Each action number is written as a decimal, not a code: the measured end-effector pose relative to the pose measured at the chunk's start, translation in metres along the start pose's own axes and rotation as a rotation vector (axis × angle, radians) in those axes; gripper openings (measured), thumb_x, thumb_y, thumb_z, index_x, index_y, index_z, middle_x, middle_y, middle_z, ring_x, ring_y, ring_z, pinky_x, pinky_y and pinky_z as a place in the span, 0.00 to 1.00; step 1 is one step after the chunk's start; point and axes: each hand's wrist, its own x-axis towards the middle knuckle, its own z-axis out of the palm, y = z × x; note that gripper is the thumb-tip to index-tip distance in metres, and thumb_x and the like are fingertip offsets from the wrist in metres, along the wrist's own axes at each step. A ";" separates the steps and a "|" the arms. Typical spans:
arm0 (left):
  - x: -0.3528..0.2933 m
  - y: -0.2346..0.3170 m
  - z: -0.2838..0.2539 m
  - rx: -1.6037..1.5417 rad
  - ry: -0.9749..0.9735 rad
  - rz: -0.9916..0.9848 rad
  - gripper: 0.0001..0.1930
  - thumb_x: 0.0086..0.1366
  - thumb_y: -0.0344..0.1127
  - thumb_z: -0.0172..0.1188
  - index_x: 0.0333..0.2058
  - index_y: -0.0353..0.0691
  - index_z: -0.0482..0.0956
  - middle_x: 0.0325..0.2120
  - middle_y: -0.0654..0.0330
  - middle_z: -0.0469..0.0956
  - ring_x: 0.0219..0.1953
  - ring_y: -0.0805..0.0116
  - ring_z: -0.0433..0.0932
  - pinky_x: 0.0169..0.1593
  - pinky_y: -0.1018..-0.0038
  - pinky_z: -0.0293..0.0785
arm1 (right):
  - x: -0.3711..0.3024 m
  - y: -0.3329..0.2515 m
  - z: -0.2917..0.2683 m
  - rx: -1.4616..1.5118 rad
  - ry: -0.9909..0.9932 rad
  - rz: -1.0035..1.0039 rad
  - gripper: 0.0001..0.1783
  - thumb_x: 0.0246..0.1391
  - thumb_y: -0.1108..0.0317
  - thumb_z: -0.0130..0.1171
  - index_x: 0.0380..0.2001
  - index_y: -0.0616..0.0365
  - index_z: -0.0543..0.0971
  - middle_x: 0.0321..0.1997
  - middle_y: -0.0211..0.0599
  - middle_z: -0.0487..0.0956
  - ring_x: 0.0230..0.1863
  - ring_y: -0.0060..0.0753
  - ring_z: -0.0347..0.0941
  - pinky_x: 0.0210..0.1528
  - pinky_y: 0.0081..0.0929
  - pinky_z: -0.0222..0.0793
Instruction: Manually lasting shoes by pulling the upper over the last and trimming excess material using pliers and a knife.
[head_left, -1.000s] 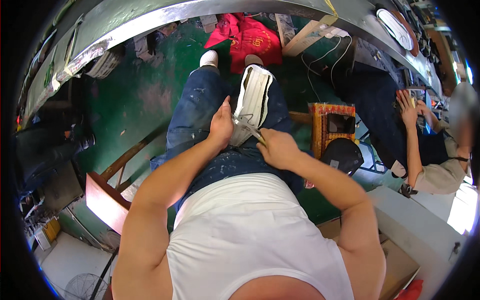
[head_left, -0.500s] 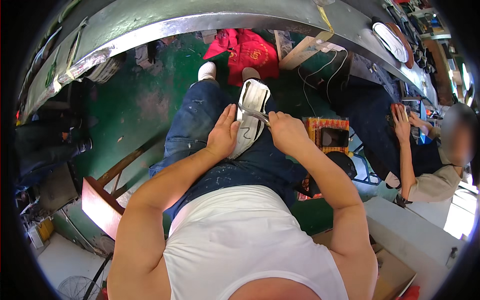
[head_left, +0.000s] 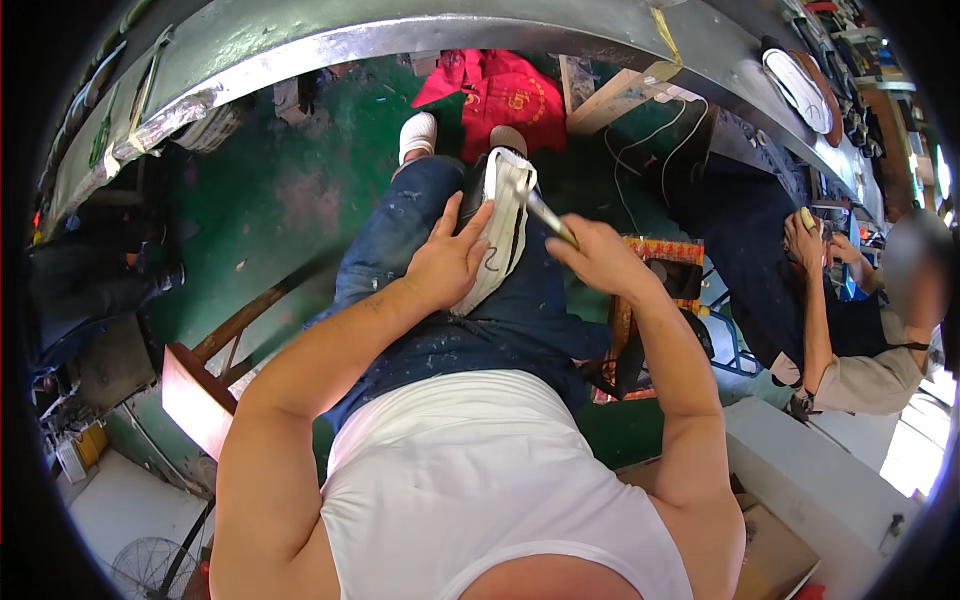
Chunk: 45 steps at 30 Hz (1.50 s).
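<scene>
A shoe upper (head_left: 497, 240) lies bottom up along my right thigh, its pale underside showing a dark handwritten mark and a dark edge. My left hand (head_left: 446, 255) rests against its left side, fingers stretched and spread. My right hand (head_left: 600, 257) is closed around the handle of a metal hand tool (head_left: 552, 219), pincers-like in shape. The tool's head is smeared by motion over the right edge of the shoe's front half, and I cannot tell whether it touches.
A metal-edged bench (head_left: 400, 38) curves across the far side, with shoe pieces (head_left: 797, 88) at its right. A red cloth (head_left: 512, 105) lies on the floor by my feet. On the right sits another person (head_left: 870, 370), hands busy. A wooden stool (head_left: 200, 395) stands left.
My right hand has moved slightly right, and its tool has turned, the head now farther up the shoe. My left hand's fingers have spread. The shoe's front has shifted slightly.
</scene>
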 end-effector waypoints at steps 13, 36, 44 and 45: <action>-0.008 0.011 -0.013 0.156 -0.128 0.014 0.32 0.70 0.50 0.51 0.70 0.58 0.53 0.69 0.33 0.44 0.63 0.34 0.64 0.59 0.56 0.71 | 0.030 0.008 0.040 -0.252 0.024 0.018 0.22 0.67 0.50 0.46 0.36 0.62 0.74 0.31 0.58 0.80 0.36 0.63 0.77 0.39 0.55 0.71; -0.036 0.007 -0.021 -0.261 -0.217 -0.198 0.50 0.53 0.31 0.70 0.71 0.43 0.50 0.57 0.38 0.71 0.60 0.49 0.72 0.62 0.71 0.66 | -0.052 -0.005 0.080 -0.036 0.011 0.067 0.21 0.66 0.52 0.48 0.37 0.62 0.75 0.31 0.52 0.80 0.36 0.58 0.78 0.39 0.48 0.71; -0.008 0.064 -0.121 -0.427 0.147 0.320 0.33 0.51 0.21 0.70 0.56 0.38 0.68 0.44 0.50 0.81 0.44 0.68 0.81 0.49 0.71 0.77 | -0.084 0.027 0.101 0.734 0.374 0.120 0.20 0.62 0.68 0.55 0.56 0.61 0.70 0.39 0.28 0.75 0.40 0.20 0.70 0.46 0.22 0.67; 0.001 0.070 -0.122 -0.475 0.188 0.392 0.34 0.51 0.21 0.71 0.56 0.38 0.68 0.42 0.52 0.81 0.43 0.69 0.81 0.47 0.72 0.77 | -0.085 0.030 0.101 0.784 0.371 0.109 0.19 0.62 0.69 0.55 0.55 0.61 0.70 0.40 0.28 0.74 0.41 0.20 0.70 0.47 0.22 0.67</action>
